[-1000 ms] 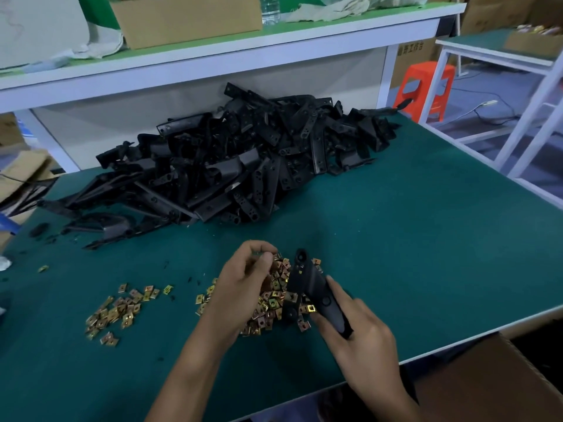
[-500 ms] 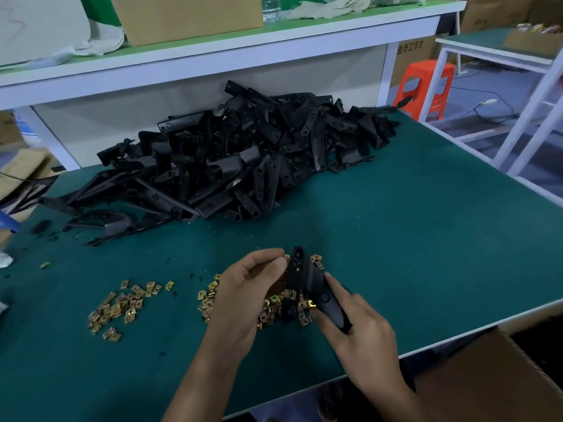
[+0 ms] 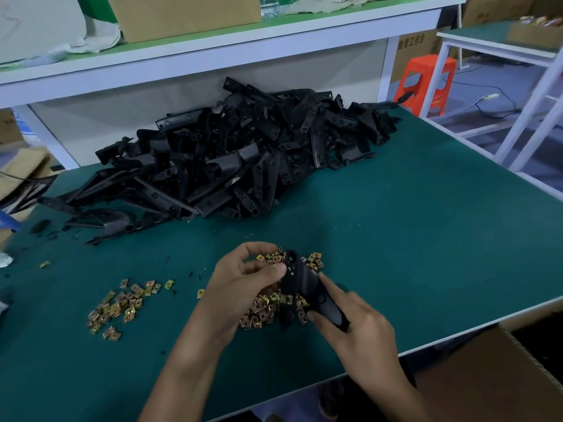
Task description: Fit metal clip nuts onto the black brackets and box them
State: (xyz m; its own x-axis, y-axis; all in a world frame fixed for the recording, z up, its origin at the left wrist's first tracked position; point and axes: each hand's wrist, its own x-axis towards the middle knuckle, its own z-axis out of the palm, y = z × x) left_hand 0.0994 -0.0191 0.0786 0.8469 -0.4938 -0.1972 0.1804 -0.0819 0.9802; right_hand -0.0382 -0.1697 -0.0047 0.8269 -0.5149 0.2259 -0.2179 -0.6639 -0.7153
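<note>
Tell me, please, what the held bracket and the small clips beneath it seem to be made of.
Bracket: matte black with smooth moulded contours, likely plastic. Clip nuts: thin folded squares with a yellow-gold sheen, probably plated sheet metal.

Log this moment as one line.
right hand: grips black bracket | left hand: thumb on its upper end | clip nuts: piled beneath | bracket heap: behind

You have an orange stool point(image 3: 426, 83) at far right. On the far shelf point(image 3: 213, 60) sit a cardboard carton point(image 3: 182, 16) and a bottle point(image 3: 269, 6).
</note>
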